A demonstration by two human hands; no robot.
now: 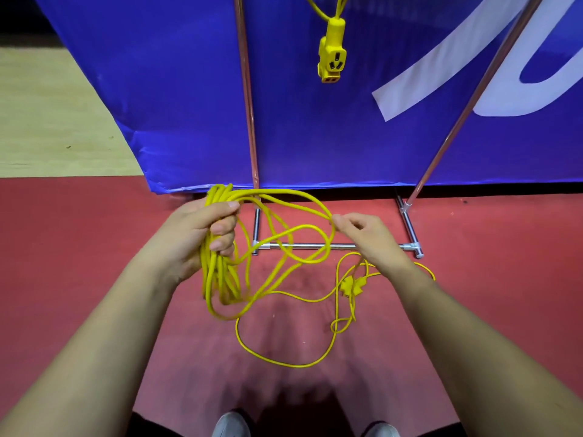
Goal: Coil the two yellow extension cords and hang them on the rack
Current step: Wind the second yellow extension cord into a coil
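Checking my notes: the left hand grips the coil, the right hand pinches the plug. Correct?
No. The left hand grips the coil, but the right hand pinches a loop of cord, not the plug, which lies lower, untouched. The head view shows it.

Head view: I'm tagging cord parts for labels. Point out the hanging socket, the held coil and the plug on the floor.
hanging socket [332, 55], head view, on its face with the holes.
held coil [217, 275], head view, on the bunched loops hanging down.
plug [348, 285], head view, on its yellow body.
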